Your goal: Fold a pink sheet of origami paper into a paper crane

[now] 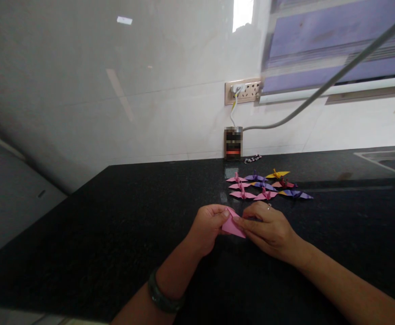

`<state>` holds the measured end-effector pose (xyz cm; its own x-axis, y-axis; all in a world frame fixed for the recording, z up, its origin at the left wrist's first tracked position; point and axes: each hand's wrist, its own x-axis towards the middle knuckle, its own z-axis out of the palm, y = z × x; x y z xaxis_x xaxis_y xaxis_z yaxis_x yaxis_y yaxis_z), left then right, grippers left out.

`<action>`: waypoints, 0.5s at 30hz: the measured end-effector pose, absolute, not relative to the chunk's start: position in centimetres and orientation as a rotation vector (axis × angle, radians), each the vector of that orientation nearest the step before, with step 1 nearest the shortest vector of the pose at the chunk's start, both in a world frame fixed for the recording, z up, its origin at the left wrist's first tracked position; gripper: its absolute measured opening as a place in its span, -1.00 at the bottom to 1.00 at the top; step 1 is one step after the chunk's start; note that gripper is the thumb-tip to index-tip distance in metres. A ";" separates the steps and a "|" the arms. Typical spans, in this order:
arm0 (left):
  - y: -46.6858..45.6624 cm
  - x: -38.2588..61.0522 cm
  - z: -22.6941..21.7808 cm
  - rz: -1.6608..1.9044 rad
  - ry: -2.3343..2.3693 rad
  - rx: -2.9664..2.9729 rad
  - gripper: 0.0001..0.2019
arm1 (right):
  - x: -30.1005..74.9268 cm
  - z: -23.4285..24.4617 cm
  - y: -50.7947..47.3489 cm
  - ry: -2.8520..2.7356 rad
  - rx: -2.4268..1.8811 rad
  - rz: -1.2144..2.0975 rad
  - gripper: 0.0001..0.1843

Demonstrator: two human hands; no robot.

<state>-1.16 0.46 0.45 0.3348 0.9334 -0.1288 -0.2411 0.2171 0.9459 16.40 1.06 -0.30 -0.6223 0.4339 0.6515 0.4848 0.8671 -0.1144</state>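
Note:
A folded piece of pink origami paper (233,227) is held between my two hands above the dark counter. My left hand (209,225) pinches its left side, thumb on top. On the right side, the thumb and fingers of my right hand (271,230) grip the paper's edge; part of it is hidden under the fingers. Just beyond the hands stand several folded paper cranes in rows, among them a pink crane (243,193), a purple crane (296,194), a yellow crane (277,174) and a red crane (284,183).
The black speckled counter (132,216) runs up to a white tiled wall (150,90). Behind the cranes a pixelated box (233,143) leans near a beaded string (253,159). A grey cable (295,110) crosses the right side, and a socket panel (251,90) holds a plug.

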 end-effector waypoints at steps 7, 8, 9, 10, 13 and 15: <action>0.5 -1.3 0.4 0.936 0.815 0.943 -0.81 | 16.4 0.1 0.9 -2.379 -0.722 -0.066 -0.75; 0.5 -1.3 0.5 0.935 0.811 0.930 -0.81 | 16.4 0.1 0.9 -2.381 -0.716 -0.064 -0.75; 0.5 -1.3 0.5 0.936 0.808 0.919 -0.80 | 16.4 0.1 0.9 -2.383 -0.711 -0.063 -0.75; 0.5 -1.3 0.5 0.938 0.808 0.913 -0.79 | 16.4 0.1 0.9 -2.384 -0.708 -0.061 -0.75; 0.5 -1.1 0.4 0.982 0.836 0.922 -0.76 | 16.2 0.1 0.8 -2.386 -0.707 -0.017 -0.73; 0.5 -1.0 0.3 1.034 0.881 0.944 -0.77 | 16.0 0.2 0.6 -2.354 -0.709 0.079 -0.75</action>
<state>-0.99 0.47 0.27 0.2696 0.9522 -0.1439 -0.2937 0.2236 0.9294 15.98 0.61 0.21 -0.6288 0.5103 0.5867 0.4696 0.8506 -0.2365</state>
